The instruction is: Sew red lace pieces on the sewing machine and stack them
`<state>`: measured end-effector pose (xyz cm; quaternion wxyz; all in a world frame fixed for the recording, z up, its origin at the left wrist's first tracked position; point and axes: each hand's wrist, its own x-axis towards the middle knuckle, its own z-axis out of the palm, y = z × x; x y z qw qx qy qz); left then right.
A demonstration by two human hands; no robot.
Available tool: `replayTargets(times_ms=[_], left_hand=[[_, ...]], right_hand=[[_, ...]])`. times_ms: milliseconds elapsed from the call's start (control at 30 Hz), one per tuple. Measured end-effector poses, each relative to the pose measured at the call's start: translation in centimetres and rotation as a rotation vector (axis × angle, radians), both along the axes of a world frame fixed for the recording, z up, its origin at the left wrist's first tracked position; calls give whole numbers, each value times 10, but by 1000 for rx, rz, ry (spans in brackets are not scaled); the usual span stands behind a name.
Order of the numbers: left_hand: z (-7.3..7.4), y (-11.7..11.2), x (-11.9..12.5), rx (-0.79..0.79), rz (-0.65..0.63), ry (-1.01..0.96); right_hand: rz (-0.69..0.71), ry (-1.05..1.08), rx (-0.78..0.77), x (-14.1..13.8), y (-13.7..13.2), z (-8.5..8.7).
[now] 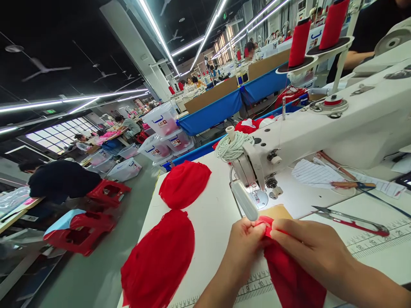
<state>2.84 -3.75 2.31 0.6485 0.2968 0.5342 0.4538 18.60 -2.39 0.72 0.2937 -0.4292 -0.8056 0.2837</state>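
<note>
A piece of red fabric (pixel 290 273) is pinched at its upper edge between the left hand (pixel 245 244) and the right hand (pixel 308 246), both closed on the cloth, just in front of the presser foot (pixel 260 197) of a white sewing machine (pixel 337 128). The edge is judged to be in preparation only: it has not yet been placed under the needle, and no stitched seam can be made out on it. The fabric is seen as a soft, matt, bright red material, bunched at the fingertips and trailing toward the near edge of the white counter (pixel 212 222), across a printed ruler strip (pixel 257 286). Two rounded red pieces (pixel 184 184) (pixel 159 261) lie flat to the left, well apart from the hands; whether they are finished cannot be told. Thread snips (pixel 353 220) rest to the right, untouched.
</note>
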Motion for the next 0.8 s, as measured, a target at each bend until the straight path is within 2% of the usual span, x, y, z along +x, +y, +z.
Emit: replayTargets(times_ms=[167, 333, 400, 500, 633, 800], left_hand=[[-3, 2, 2, -32, 155, -123], [-7, 2, -4, -72, 143, -326], [-9, 1, -7, -107, 133, -387], [-13, 2, -9, -126, 100, -511], [-16, 7, -12, -129, 61, -629], [-13, 4, -9, -114, 134, -571]], right_hand=[[78, -120, 372, -4, 1, -11], [55, -203, 759, -3, 8, -13], [50, -230, 859, -1, 11, -16], [66, -261, 881, 3, 13, -21], [67, -270, 808, 6, 15, -23], [23, -253, 699, 6, 15, -21]])
